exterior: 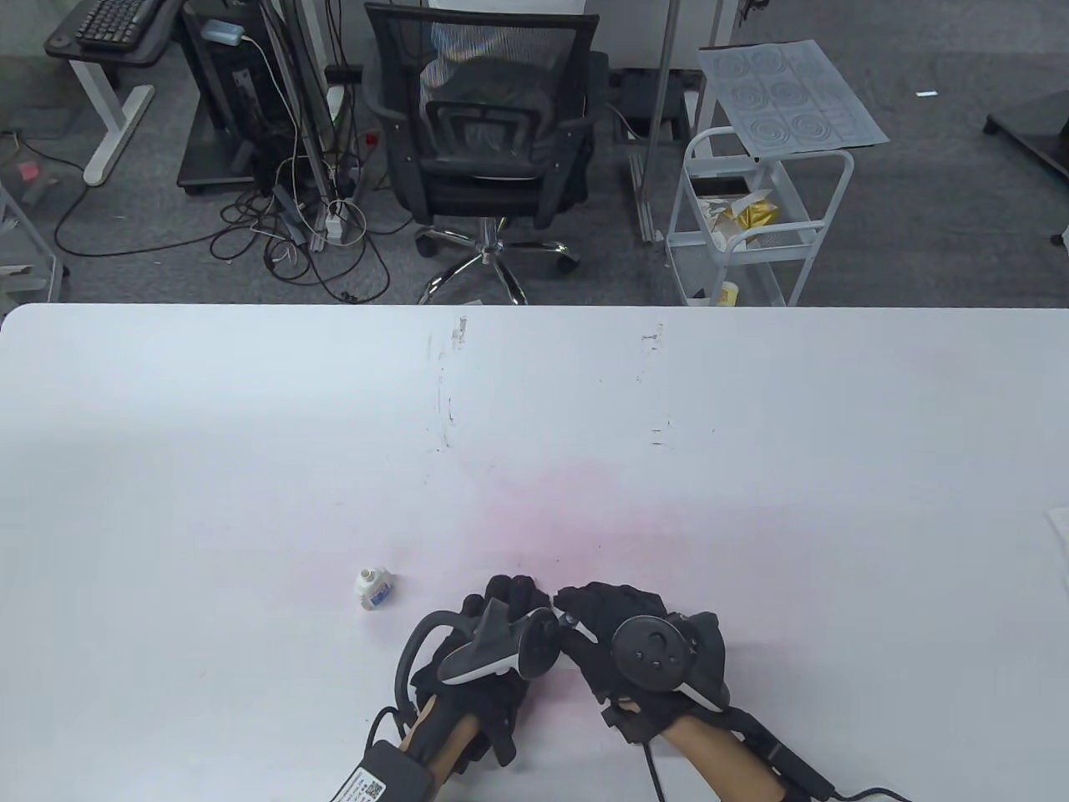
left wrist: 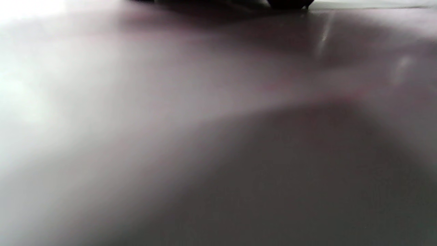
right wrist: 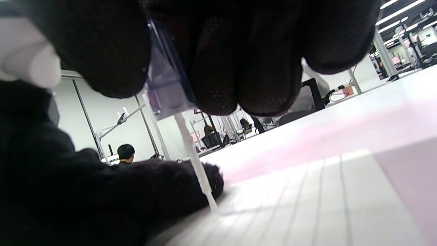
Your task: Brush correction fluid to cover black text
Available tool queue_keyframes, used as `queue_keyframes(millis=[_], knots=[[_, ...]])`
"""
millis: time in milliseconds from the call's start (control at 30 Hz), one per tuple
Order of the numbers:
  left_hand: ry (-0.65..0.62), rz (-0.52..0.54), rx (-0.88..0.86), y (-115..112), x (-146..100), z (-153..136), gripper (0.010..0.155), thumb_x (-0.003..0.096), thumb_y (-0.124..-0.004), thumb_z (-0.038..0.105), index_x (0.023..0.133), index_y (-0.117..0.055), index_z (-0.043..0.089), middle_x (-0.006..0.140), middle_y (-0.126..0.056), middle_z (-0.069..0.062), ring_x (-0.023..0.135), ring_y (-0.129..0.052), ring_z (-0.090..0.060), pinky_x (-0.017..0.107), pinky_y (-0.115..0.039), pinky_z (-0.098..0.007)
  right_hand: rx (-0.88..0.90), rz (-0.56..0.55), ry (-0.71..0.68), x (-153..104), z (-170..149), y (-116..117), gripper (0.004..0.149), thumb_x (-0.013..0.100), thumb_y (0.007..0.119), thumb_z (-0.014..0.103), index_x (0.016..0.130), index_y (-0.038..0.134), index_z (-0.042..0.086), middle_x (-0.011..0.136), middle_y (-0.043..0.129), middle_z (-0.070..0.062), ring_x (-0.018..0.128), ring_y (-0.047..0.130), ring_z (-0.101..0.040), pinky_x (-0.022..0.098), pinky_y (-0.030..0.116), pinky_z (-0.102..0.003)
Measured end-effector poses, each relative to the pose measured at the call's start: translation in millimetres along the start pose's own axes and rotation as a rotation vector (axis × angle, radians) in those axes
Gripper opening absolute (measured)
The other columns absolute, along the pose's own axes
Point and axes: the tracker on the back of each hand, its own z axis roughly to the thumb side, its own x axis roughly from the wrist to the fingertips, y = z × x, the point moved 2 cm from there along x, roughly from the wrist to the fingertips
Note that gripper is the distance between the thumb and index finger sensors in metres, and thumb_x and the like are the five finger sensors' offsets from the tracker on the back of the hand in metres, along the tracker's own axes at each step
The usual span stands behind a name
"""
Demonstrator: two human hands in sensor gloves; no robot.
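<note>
Right hand (right wrist: 218, 51) pinches translucent cap brush (right wrist: 191, 147); left hand's (exterior: 493, 635) fingers unreadable. Risk: open white bottle (exterior: 373, 589) tipping, spilling.

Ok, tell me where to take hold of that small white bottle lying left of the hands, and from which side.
Grip the small white correction-fluid bottle across its wider body from above, fingers on its two long sides. It seems to lie tipped on the white table, its narrow open neck toward the far left, so keep off the neck. The left hand is nearest.
</note>
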Motion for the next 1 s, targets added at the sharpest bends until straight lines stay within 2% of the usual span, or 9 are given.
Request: queue_keyframes(millis=[133,400,600,767,1000], knots=[[0.000,0.000,0.000,0,0,0,0.065,0.0508,-0.055,0.042,0.107,-0.027,0.027,0.117,-0.020,-0.007,0.112,-0.029,-0.033,0.082,-0.039,-0.049,0.037,-0.021,0.032,1,-3,-3,0.049,0.034,0.088,0.046,0.076,0.087,0.020,0.069,0.093,-0.006,0.057,0.102,-0.032,0.050,0.077,-0.055],[0.000,0.000,0.000,0,0,0,0.065,0.0509,-0.055,0.042,0.107,-0.026,0.027,0.117,-0.020,-0.007,0.112,-0.029,-0.033,0.082,-0.039,-0.049,0.021,0.022,0.100,5,-9,6,0.050,0.034,0.089,0.047,0.074,0.089,0.019,0.066,0.094,-0.006,0.053,0.103,-0.032,0.048,0.079,-0.055],[0.000,0.000,0.000,0,0,0,0.065,0.0509,-0.055,0.042,0.107,-0.026,0.027,0.117,-0.020,-0.007,0.112,-0.029,-0.033,0.082,-0.039,-0.049,-0.049,-0.007,0.100,4,-10,2,0.050,0.034,0.089,0.047,0.074,0.089,0.018,0.066,0.094,-0.006,0.053,0.103,-0.032,0.048,0.079,-0.055],[0.000,0.000,0.000,0,0,0,0.065,0.0509,-0.055,0.042,0.107,-0.026,0.027,0.117,-0.020,-0.007,0.112,-0.029,-0.033,0.082,-0.039,-0.049,0.000,-0.028,0.087,4,-9,-3,0.050,0.034,0.089,0.048,0.074,0.089,0.019,0.066,0.094,-0.006,0.053,0.103,-0.032,0.048,0.079,-0.055],[0.000,0.000,0.000,0,0,0,0.065,0.0509,-0.055,0.042,0.107,-0.026,0.027,0.117,-0.020,-0.007,0.112,-0.029,-0.033,0.082,-0.039,-0.049,0.021,0.046,0.112,5,-13,3,0.050,0.034,0.089,0.047,0.074,0.089,0.019,0.067,0.094,-0.006,0.053,0.103,-0.032,0.048,0.078,-0.055]])
